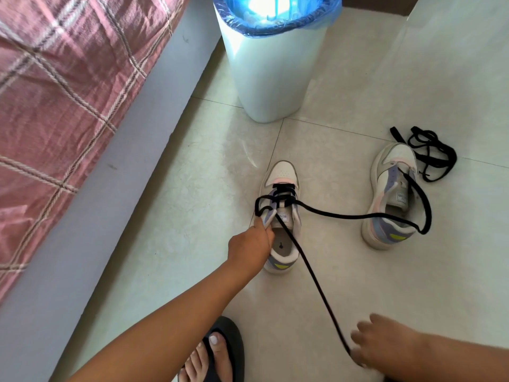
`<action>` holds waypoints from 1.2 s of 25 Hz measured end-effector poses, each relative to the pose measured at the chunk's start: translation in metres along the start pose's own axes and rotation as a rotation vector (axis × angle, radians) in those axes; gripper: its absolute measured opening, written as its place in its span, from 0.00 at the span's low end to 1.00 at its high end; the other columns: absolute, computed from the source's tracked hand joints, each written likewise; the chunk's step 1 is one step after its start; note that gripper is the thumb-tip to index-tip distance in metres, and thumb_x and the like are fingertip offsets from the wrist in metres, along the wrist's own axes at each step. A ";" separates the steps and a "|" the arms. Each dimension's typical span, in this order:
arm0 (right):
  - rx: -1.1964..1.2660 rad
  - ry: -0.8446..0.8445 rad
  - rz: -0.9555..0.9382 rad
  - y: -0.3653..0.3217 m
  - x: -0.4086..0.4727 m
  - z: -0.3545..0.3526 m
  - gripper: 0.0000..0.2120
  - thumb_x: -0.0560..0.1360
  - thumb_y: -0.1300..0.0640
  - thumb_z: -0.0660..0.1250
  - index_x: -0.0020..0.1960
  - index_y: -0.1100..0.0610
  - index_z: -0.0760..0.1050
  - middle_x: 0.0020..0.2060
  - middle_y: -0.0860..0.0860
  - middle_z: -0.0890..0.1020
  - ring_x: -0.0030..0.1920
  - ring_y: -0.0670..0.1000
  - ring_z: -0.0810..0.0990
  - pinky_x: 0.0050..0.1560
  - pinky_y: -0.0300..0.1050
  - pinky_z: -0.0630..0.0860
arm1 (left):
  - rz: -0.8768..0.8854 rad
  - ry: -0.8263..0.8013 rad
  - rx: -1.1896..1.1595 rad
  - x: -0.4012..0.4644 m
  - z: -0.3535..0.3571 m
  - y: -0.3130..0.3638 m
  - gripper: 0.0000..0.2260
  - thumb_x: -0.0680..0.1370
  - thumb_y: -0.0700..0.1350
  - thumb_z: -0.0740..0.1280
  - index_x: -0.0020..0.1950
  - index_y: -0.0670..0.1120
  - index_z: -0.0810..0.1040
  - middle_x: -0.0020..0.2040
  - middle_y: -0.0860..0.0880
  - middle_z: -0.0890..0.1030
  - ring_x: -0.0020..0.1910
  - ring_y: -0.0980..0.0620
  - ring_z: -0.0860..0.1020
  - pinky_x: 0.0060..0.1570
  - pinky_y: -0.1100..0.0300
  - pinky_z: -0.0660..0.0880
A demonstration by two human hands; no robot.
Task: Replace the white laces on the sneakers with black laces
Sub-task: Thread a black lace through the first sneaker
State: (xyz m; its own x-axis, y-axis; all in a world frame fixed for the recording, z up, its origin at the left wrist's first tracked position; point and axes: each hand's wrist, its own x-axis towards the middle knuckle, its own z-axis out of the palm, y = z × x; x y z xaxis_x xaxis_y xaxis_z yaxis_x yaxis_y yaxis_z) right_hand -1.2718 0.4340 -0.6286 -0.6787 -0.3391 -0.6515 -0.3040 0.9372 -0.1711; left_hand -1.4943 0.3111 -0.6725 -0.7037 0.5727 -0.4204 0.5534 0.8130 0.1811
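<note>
L hand (249, 245) — fingers pinching sneaker (281, 216) collar | R hand (381, 344) — fingers pinching black lace (311, 268) taut

both forearms are bare, no sleeves showing. at six o'clock a foot (209, 357) wears a black flip-flop (234, 346), its toenails painted white.

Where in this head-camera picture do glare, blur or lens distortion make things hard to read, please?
Head view: glare blows out the inside of the bin's blue liner; the wide lens bows the bed edge and the floor tile joints; the right hand pinching the black lace is slightly soft, while the left hand on the sneaker is sharper; shadows are faint.
</note>
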 end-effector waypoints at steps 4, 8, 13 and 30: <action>0.374 0.461 0.327 0.031 0.051 -0.054 0.16 0.80 0.47 0.57 0.63 0.51 0.71 0.54 0.51 0.76 0.57 0.53 0.73 0.51 0.45 0.70 | 0.007 -0.035 -0.196 0.000 -0.005 -0.005 0.14 0.81 0.52 0.54 0.60 0.45 0.69 0.47 0.45 0.80 0.41 0.45 0.77 0.36 0.58 0.67; 0.435 0.637 0.574 0.044 0.103 -0.092 0.14 0.79 0.50 0.59 0.58 0.57 0.74 0.54 0.53 0.72 0.55 0.53 0.69 0.50 0.43 0.67 | 0.005 -0.025 -0.279 0.003 -0.007 -0.009 0.12 0.78 0.53 0.58 0.56 0.47 0.70 0.43 0.49 0.78 0.37 0.49 0.73 0.34 0.59 0.66; 0.425 0.554 0.696 0.048 0.127 -0.103 0.12 0.78 0.53 0.60 0.56 0.58 0.76 0.57 0.55 0.70 0.57 0.54 0.67 0.51 0.44 0.66 | -0.013 0.007 -0.199 0.002 0.001 -0.002 0.14 0.80 0.50 0.55 0.62 0.45 0.70 0.46 0.45 0.80 0.38 0.48 0.74 0.34 0.59 0.65; 0.589 0.507 0.312 0.016 0.070 -0.082 0.04 0.78 0.55 0.59 0.48 0.55 0.70 0.47 0.50 0.71 0.48 0.50 0.65 0.50 0.42 0.66 | -0.079 -0.110 -0.149 0.003 -0.009 0.005 0.12 0.81 0.47 0.52 0.56 0.42 0.69 0.48 0.43 0.79 0.40 0.44 0.74 0.36 0.58 0.63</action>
State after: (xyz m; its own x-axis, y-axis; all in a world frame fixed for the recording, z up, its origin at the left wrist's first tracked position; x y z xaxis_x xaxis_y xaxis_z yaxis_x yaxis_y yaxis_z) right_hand -1.3791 0.4190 -0.6162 -0.9350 0.0789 -0.3458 0.2510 0.8361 -0.4878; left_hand -1.4977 0.3178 -0.6653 -0.6852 0.4981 -0.5315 0.4206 0.8663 0.2696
